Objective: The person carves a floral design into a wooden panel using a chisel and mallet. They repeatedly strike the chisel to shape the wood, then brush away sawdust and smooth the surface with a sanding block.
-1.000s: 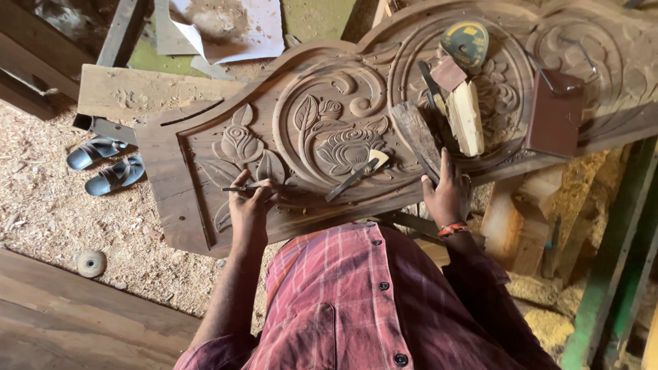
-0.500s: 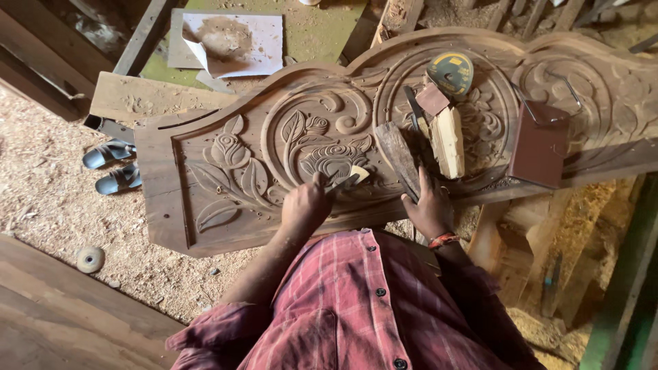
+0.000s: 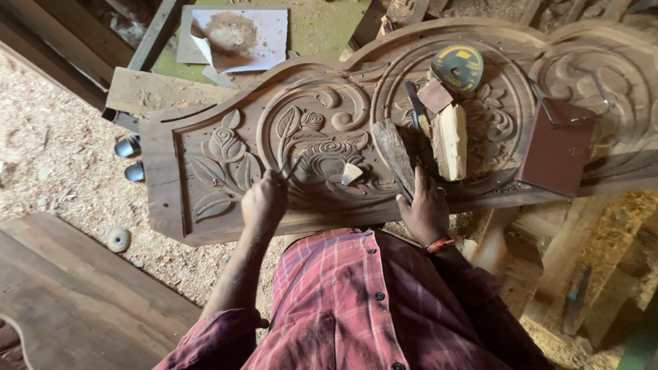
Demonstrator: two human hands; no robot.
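Note:
A big carved wooden panel [image 3: 205,147] with flowers and scrolls lies in front of me. My left hand [image 3: 264,202] is closed around a thin metal chisel [image 3: 289,166], whose tip rests at the left side of the central flower carving [image 3: 322,161]. My right hand [image 3: 425,209] sits on the panel's near edge. Its fingers are curled on the lower end of a dark wooden mallet block [image 3: 392,151]. A pale wood chip [image 3: 351,173] lies between my hands.
On the panel lie a pale wood block [image 3: 449,140], a brown sandpaper square [image 3: 435,96], a yellow-green abrasive disc [image 3: 458,67] and a reddish-brown board [image 3: 558,147]. Sawdust covers the floor at left, with blue sandals [image 3: 130,157], a small round disc [image 3: 118,240] and a dark plank [image 3: 68,294].
My left hand left the leaf carving at the left, reached to the central flower, and now sits just left of it with the chisel. My right hand stayed by the mallet block.

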